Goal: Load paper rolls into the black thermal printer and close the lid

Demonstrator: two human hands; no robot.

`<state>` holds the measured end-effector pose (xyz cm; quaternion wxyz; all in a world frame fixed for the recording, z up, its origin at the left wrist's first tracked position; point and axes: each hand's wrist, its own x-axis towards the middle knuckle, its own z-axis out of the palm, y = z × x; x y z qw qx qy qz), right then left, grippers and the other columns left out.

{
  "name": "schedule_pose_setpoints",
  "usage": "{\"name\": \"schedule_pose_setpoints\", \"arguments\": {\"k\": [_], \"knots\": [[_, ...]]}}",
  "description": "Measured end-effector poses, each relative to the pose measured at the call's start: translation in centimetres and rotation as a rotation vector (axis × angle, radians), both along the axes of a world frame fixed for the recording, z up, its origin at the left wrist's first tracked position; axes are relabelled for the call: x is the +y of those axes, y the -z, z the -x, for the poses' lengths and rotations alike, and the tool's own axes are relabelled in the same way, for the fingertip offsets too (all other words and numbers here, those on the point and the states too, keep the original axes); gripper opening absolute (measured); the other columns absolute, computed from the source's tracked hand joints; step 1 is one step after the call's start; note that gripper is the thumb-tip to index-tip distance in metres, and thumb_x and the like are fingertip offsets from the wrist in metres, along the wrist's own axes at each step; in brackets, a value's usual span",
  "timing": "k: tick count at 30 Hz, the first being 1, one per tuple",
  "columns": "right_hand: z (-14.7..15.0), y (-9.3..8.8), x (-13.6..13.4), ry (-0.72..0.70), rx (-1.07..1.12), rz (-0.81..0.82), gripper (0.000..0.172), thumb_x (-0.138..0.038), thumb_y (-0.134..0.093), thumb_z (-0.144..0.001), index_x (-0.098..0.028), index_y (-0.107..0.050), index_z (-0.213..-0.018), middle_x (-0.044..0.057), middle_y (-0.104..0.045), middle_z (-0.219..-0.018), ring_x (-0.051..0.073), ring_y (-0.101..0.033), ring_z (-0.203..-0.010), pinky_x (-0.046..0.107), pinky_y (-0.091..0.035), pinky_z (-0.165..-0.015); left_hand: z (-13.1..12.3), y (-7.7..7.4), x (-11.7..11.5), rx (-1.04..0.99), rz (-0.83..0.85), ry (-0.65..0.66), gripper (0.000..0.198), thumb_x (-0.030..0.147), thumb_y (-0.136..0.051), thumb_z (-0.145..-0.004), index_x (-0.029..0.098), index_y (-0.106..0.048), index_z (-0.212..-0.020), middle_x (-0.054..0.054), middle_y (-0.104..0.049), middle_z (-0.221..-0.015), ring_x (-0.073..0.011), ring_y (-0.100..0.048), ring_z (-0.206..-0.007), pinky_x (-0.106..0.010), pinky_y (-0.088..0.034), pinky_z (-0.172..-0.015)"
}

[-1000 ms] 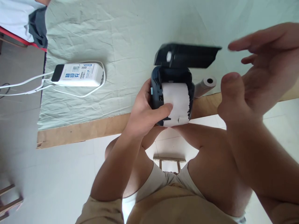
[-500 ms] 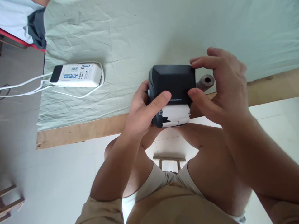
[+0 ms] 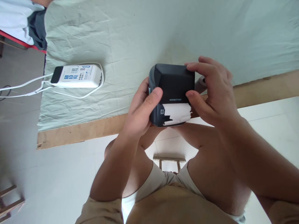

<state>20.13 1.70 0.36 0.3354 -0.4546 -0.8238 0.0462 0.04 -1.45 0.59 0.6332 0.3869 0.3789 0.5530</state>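
A black label printer with a torn white label patch near its lower edge is held above the table's front edge. My left hand grips its left side, thumb on the front face and the other fingers behind. On the right side, my right hand has its thumb at the printer's edge and its fingers curled onto the upper right corner. A small grey paper roll lies on the table beside the printer, partly covered by my right hand.
A pale green cloth covers the table, with a bare wooden edge in front. To the left lies a white power strip with white cables. A wooden stool stands lower left. Part of another person shows at the upper left.
My right hand has moved left, closing onto the printer's right side and covering more of the paper roll. The printer has turned slightly, and my left thumb has shifted left on it.
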Motion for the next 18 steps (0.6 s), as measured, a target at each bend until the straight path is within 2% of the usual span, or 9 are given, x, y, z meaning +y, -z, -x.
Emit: {"name": "schedule_pose_setpoints", "arguments": {"k": [3, 5, 7, 9, 12, 14, 16, 18], "knots": [[-0.2, 0.4, 0.1, 0.001, -0.005, -0.014, 0.040, -0.046, -0.048, -0.103, -0.031, -0.053, -0.139, 0.009, -0.071, -0.140, 0.039, -0.052, -0.149, 0.065, -0.042, -0.117, -0.2, 0.3, 0.2, -0.093, 0.021, -0.002, 0.039, 0.058, -0.057, -0.103, 0.023, -0.075, -0.109, -0.005, -0.076, -0.108, -0.0279, -0.070, -0.126, -0.035, -0.063, -0.095], [-0.2, 0.5, 0.1, 0.003, -0.003, -0.019, 0.041, -0.045, -0.047, -0.103, -0.031, -0.053, -0.140, 0.010, -0.072, -0.137, 0.039, -0.052, -0.149, 0.065, -0.040, -0.119, -0.2, 0.6, 0.4, -0.136, 0.046, -0.044, 0.038, 0.054, -0.055, -0.105, 0.023, -0.076, -0.099, -0.004, -0.075, -0.096, -0.0256, -0.072, -0.123, -0.033, -0.063, -0.096], [-0.3, 0.5, 0.0, -0.015, 0.002, -0.025, 0.043, -0.046, -0.047, -0.102, -0.031, -0.052, -0.141, 0.010, -0.071, -0.138, 0.039, -0.052, -0.148, 0.065, -0.040, -0.119, -0.1, 0.8, 0.5, -0.141, 0.066, -0.096, 0.038, 0.049, -0.055, -0.106, 0.022, -0.075, -0.089, -0.003, -0.072, -0.086, -0.0227, -0.076, -0.110, -0.031, -0.064, -0.089], [-0.4, 0.4, -0.1, -0.044, 0.004, -0.030, 0.046, -0.049, -0.049, -0.101, -0.031, -0.051, -0.143, 0.009, -0.070, -0.141, 0.039, -0.053, -0.148, 0.065, -0.040, -0.119, 0.0, 0.8, 0.5, -0.126, 0.087, -0.132, 0.041, 0.044, -0.054, -0.107, 0.020, -0.073, -0.080, -0.001, -0.066, -0.075, -0.0176, -0.075, -0.089, -0.027, -0.063, -0.077], [-0.6, 0.1, -0.1, -0.069, 0.001, -0.024, 0.052, -0.056, -0.056, -0.097, -0.032, -0.051, -0.143, 0.009, -0.069, -0.143, 0.040, -0.052, -0.149, 0.065, -0.042, -0.117, 0.1, 0.6, 0.5, -0.127, 0.110, -0.156, 0.043, 0.033, -0.055, -0.108, 0.018, -0.067, -0.069, 0.001, -0.055, -0.064, -0.0087, -0.060, -0.060, -0.018, -0.052, -0.056], [-0.7, -0.1, 0.1, -0.082, -0.002, -0.048, 0.058, -0.063, -0.062, -0.093, -0.031, -0.054, -0.142, 0.010, -0.070, -0.141, 0.042, -0.052, -0.148, 0.066, -0.044, -0.114, 0.1, 0.4, 0.6, -0.133, 0.117, -0.171, 0.040, 0.027, -0.059, -0.106, 0.017, -0.065, -0.067, 0.002, -0.053, -0.064, -0.0060, -0.052, -0.054, -0.016, -0.047, -0.051], [-0.8, -0.4, 0.6, -0.101, 0.002, -0.105, 0.059, -0.065, -0.066, -0.091, -0.029, -0.060, -0.136, 0.011, -0.071, -0.137, 0.043, -0.055, -0.144, 0.064, -0.047, -0.112, 0.0, 0.3, 0.6, -0.131, 0.124, -0.184, 0.037, 0.025, -0.061, -0.104, 0.017, -0.064, -0.068, 0.002, -0.055, -0.067, -0.0059, -0.052, -0.056, -0.017, -0.048, -0.054], [-0.7, -0.8, 0.9, -0.109, 0.052, -0.226, 0.052, -0.065, -0.067, -0.090, -0.027, -0.067, -0.125, 0.012, -0.073, -0.120, 0.040, -0.064, -0.127, 0.060, -0.052, -0.103, 0.0, 0.3, 0.7, -0.133, 0.125, -0.186, 0.035, 0.026, -0.060, -0.104, 0.018, -0.066, -0.071, 0.001, -0.058, -0.070, -0.0076, -0.055, -0.060, -0.018, -0.050, -0.057]]}}
